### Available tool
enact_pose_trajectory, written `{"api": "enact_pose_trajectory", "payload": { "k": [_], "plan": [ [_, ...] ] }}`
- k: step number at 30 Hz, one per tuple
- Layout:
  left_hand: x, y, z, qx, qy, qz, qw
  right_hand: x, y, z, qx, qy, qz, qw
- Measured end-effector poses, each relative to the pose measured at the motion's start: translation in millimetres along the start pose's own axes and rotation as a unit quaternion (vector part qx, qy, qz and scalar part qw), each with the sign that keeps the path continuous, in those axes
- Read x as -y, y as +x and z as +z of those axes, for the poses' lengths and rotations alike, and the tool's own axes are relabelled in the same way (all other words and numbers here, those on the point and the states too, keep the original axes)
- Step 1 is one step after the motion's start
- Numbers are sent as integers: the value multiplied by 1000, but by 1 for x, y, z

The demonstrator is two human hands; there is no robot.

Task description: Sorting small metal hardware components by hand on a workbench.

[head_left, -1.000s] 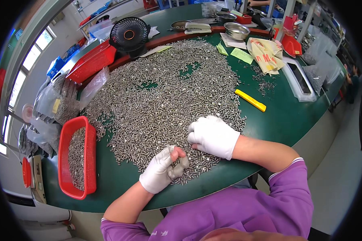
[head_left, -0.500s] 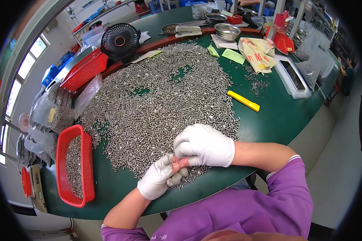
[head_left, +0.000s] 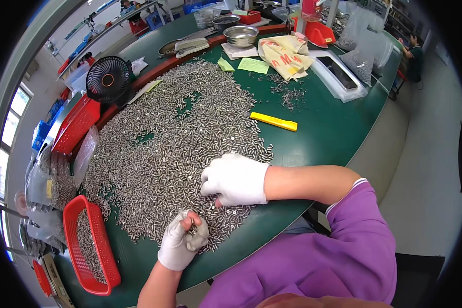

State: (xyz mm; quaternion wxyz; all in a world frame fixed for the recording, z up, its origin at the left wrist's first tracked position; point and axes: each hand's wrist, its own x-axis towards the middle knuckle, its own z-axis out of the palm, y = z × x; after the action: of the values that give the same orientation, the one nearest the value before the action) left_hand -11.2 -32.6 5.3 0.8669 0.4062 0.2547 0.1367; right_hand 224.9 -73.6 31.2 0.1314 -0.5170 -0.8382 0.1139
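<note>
A wide heap of small metal pins (head_left: 154, 179), short and cylindrical, lies across the green table. My left hand (head_left: 182, 241), in a white glove with bare fingertips, is at the heap's near edge. Its thumb and fingers are curled together in a pinch; whatever they hold is too small to make out. Farther right, my right hand (head_left: 236, 179), gloved in white too, reaches palm down onto the pins. Its fingers bend toward them, the bare thumb tip apart from the rest. Under the palm, the view is hidden.
A red basket (head_left: 115, 267) partly filled with pins stands at the left. Behind the heap are a black fan (head_left: 108, 79), a metal bowl (head_left: 241, 36) and a folded cloth bag (head_left: 285, 56). A yellow tool (head_left: 273, 121) and a phone in a white tray (head_left: 339, 74) lie to the right.
My hands were together at the heap's near edge and are now apart. The right hand has gone onto the pins; the left stays pinched. The whole view has shifted and turned somewhat.
</note>
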Motion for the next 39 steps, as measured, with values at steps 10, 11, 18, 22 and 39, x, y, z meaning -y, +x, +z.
{"api": "enact_pose_trajectory", "payload": {
  "k": [10, 11, 18, 22, 39],
  "plan": [
    [0, -1, 6, -33, 10, 8, 999, 6, 8, 23, -62, -82, -11, 995],
    [0, -1, 6, -19, 5, 12, 1000, 5, 8, 21, -63, -83, -11, 994],
    [-1, -2, 7, 2, -35, 11, 999, 13, 6, 9, -176, 96, -91, 975],
    [5, -1, 3, -18, -24, 5, 1000, 12, 5, 11, -168, 64, -123, 976],
    [1, -3, -2, -22, 0, -12, 1000, 2, 5, 18, -31, 1, -11, 999]
  ]
}}
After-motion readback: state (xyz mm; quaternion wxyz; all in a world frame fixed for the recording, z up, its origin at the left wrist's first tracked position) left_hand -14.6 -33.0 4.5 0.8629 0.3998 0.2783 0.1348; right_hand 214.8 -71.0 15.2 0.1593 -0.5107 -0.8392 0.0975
